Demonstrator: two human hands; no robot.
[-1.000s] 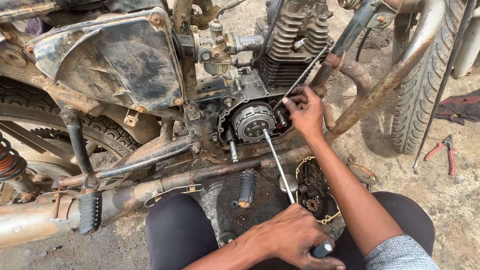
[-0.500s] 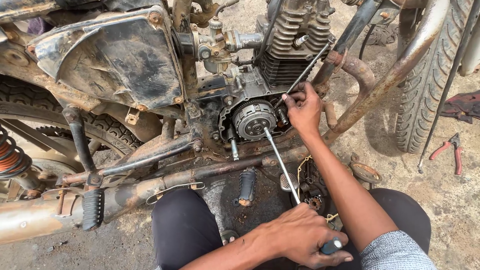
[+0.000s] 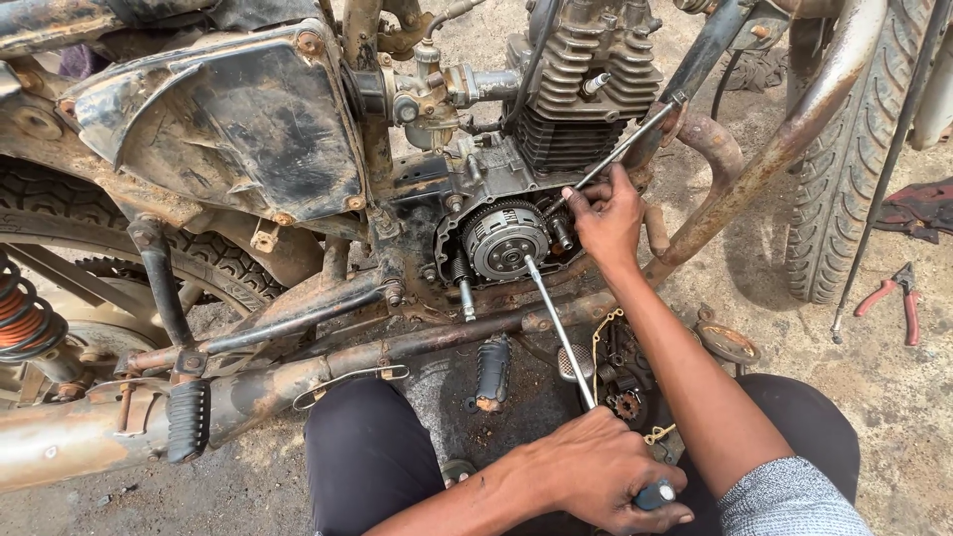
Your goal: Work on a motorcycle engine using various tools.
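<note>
Motorcycle (image 3: pixel 298 328): old and rusty, fills most of the view; side of the engine open, cover off.
Front tyre (image 3: pixel 844 189): upper right, upright on the sandy ground.
Side panel (image 3: pixel 218 119): dark, scuffed, upper left, above the frame tubes.
Exhaust pipe (image 3: pixel 89 447): rusted, runs along the lower left.
Engine (image 3: pixel 586 89): finned cylinder at top centre, directly above the open casing.
Person's legs: dark trousers, knees either side of the lower centre, close to the frame.
Left hand (image 3: pixel 596 471): bottom centre, fingers wrapped tight around the handle of the long screwdriver (image 3: pixel 561 333); blue end of the handle shows past the fist.
Right hand (image 3: pixel 608 216): against the right edge of the open casing, fingers curled around a thin metal rod (image 3: pixel 625 147) that slants up towards the frame tube.
Screwdriver shaft: straight steel, slants from the left fist up and left; tip touches the clutch (image 3: pixel 506 241).
Clutch: round, toothed rim, centre of the open casing, just left of the right hand.
Footpeg (image 3: pixel 491 372): black rubber, below the clutch.
Pliers (image 3: pixel 898 293): red handles, lying on the ground far right, well apart from both hands.
</note>
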